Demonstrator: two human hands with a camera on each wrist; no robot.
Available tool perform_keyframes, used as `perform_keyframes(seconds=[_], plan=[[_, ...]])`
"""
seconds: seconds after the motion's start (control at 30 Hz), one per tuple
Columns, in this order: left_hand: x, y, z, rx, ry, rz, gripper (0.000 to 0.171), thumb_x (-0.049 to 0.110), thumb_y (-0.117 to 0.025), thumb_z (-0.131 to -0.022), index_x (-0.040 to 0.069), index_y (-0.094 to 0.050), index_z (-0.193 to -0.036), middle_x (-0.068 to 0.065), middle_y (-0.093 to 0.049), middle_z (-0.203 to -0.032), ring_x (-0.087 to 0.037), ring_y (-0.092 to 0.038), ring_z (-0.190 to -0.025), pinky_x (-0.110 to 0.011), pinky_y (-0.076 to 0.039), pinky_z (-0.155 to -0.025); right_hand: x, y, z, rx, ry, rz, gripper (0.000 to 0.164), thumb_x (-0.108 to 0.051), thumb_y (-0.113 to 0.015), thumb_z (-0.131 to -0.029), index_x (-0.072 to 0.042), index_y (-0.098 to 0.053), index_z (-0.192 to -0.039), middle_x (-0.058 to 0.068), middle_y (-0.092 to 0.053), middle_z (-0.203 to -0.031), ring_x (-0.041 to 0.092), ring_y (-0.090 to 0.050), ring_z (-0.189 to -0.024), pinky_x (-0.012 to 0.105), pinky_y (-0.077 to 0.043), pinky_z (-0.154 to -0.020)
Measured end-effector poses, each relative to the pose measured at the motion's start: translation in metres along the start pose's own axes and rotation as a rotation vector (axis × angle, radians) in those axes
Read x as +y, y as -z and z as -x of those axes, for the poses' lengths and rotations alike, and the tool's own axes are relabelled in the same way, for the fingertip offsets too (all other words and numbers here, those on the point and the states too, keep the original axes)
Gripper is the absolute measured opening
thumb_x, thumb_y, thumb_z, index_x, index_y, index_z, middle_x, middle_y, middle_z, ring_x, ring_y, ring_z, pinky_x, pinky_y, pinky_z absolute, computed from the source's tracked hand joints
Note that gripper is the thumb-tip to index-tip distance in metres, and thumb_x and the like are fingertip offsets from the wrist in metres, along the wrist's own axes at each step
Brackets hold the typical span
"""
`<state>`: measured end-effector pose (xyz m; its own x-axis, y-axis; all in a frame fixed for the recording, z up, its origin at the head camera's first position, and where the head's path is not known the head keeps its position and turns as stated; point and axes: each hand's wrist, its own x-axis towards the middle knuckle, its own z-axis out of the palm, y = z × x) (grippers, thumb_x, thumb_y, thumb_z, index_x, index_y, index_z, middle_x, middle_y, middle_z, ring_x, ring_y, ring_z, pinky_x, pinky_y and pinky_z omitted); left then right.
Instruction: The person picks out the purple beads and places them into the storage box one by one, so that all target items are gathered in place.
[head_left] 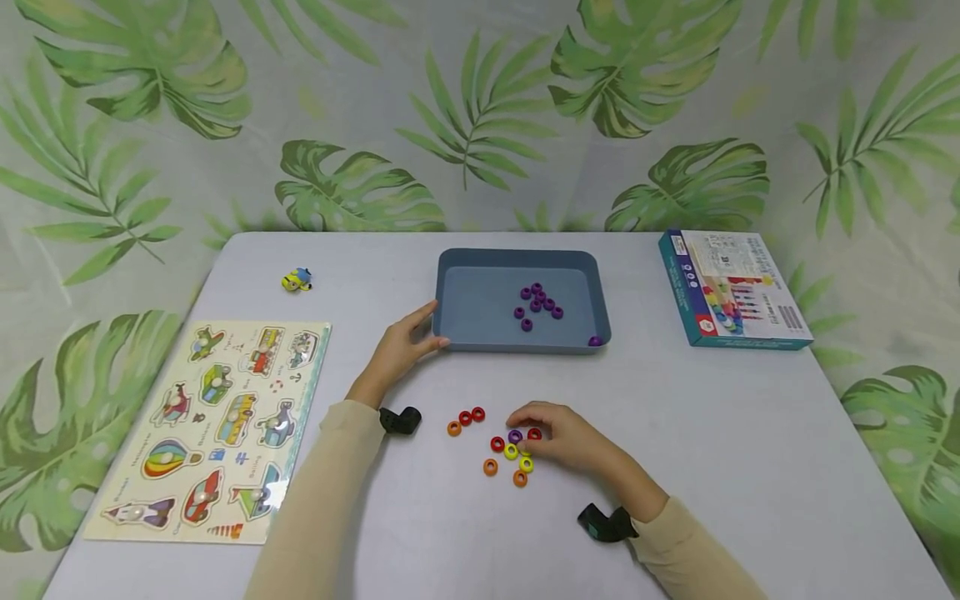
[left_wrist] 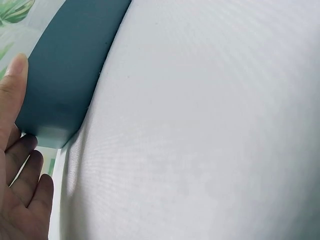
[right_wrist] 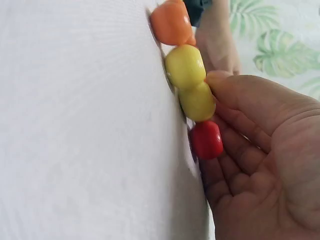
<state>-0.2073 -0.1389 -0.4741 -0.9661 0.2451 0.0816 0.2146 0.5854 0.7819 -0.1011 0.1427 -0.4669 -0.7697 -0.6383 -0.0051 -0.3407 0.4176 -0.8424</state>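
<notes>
My left hand [head_left: 400, 346] touches the blue-grey tray [head_left: 480, 333] at its near left corner, thumb against the front wall and fingers along the left side. Several purple beads [head_left: 536, 306] lie in the tray, one of them in its near right corner. Over a group of loose beads, my right hand [head_left: 566, 437] has thumb and forefinger on either side of a purple bead [head_left: 515, 436]. Close around it are a red bead [right_wrist: 206, 140], yellow beads [right_wrist: 185, 66] and an orange bead [right_wrist: 171, 22]. The right wrist view hides the purple bead.
To the left lies a wooden vehicle puzzle board [head_left: 217, 433], with a small yellow-and-blue toy [head_left: 297, 280] beyond it. A boxed toy set [head_left: 735, 288] rests at the back right. Two red beads [head_left: 472, 416] and an orange bead [head_left: 454, 428] sit between my hands.
</notes>
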Motion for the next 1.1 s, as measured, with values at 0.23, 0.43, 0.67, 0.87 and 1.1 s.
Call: perform_keyframes(seconds=[0.23, 0.43, 0.67, 0.87, 1.1], plan=[[0.002, 0.0, 0.0, -0.007, 0.024, 0.013, 0.073, 0.051, -0.057, -0.065, 0.028, -0.03, -0.129, 0.006, -0.03, -0.13, -0.013, -0.027, -0.117, -0.03, -0.025, -0.095, -0.005, -0.003, -0.004, -0.005, -0.017, 0.073, 0.021, -0.013, -0.061, -0.074, -0.015, -0.058, -0.095, -0.009, -0.055, -0.093, 0.009, -0.047, -0.086, 0.025, -0.041, -0.077], [0.003, 0.0, 0.001, -0.002, 0.007, 0.009, 0.073, 0.05, -0.057, -0.066, 0.024, -0.03, -0.129, 0.003, -0.03, -0.13, -0.015, -0.028, -0.117, -0.031, -0.025, -0.095, -0.002, -0.006, -0.005, 0.035, -0.038, 0.08, 0.019, -0.015, -0.061, -0.074, -0.019, -0.059, -0.092, -0.011, -0.054, -0.089, 0.008, -0.046, -0.08, 0.022, -0.042, -0.071], [0.003, 0.0, 0.001, -0.004, 0.013, 0.007, 0.074, 0.05, -0.057, -0.065, 0.024, -0.031, -0.129, 0.004, -0.03, -0.13, -0.017, -0.029, -0.116, -0.031, -0.026, -0.095, -0.009, 0.001, -0.007, 0.167, -0.045, -0.006, 0.018, -0.014, -0.06, -0.076, -0.015, -0.059, -0.094, -0.012, -0.054, -0.089, 0.006, -0.049, -0.076, 0.022, -0.045, -0.068], [0.002, 0.0, 0.001, -0.006, 0.027, 0.006, 0.075, 0.052, -0.056, -0.065, 0.024, -0.03, -0.129, 0.006, -0.029, -0.13, -0.014, -0.029, -0.116, -0.029, -0.026, -0.094, -0.036, 0.035, -0.023, 0.36, 0.073, -0.084, 0.021, -0.002, -0.058, -0.076, 0.002, -0.056, -0.096, 0.008, -0.055, -0.092, 0.018, -0.052, -0.08, 0.034, -0.045, -0.073], [0.001, -0.001, 0.001, -0.004, 0.019, 0.015, 0.074, 0.051, -0.057, -0.065, 0.025, -0.03, -0.129, 0.005, -0.03, -0.129, -0.014, -0.029, -0.116, -0.029, -0.027, -0.094, -0.001, 0.079, -0.061, 0.462, 0.032, -0.079, 0.027, -0.014, -0.057, -0.078, -0.002, -0.055, -0.101, 0.007, -0.052, -0.095, 0.016, -0.051, -0.084, 0.029, -0.044, -0.073]])
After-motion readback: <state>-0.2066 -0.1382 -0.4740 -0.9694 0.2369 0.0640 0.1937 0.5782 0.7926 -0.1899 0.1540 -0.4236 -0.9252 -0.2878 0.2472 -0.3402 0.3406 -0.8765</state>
